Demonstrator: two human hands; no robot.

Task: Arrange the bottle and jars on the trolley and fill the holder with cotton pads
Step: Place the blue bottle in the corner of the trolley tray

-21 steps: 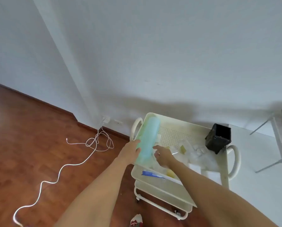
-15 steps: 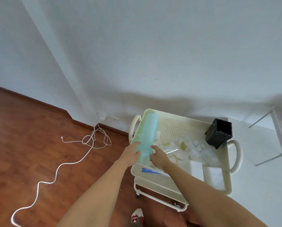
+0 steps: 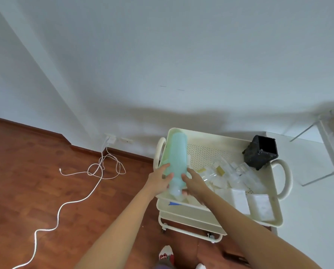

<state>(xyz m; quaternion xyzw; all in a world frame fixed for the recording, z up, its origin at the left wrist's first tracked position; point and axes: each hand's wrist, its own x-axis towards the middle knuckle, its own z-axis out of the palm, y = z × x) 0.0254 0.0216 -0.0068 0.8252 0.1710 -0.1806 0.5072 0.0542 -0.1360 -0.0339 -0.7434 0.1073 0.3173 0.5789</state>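
Step in hand: placing the bottle on the trolley. We hold it with both hands over the top tray's left end; left hand wraps the lower body from the left, right hand cups it from the right near the neck, both grasping the bottle. Bottle is a tall pale-green cylinder, frosted plastic by the look, tilted with its far end toward the wall and its clear narrow end toward us; whether it touches the tray we cannot tell. Next move, we judge: stand it upright at the tray's left side, then let go and turn to the jars, a blurry heap of clear glassy or plastic pieces with yellow bits mid-tray. Black holder, square, open-topped, matte, sits tilted at the far right corner; looks empty. White flat packs at the near right, probably cotton pads, cannot confirm. Trolley is cream metal, perforated floor, rounded loop handles, lower shelves. White cable on the wood floor, well apart.
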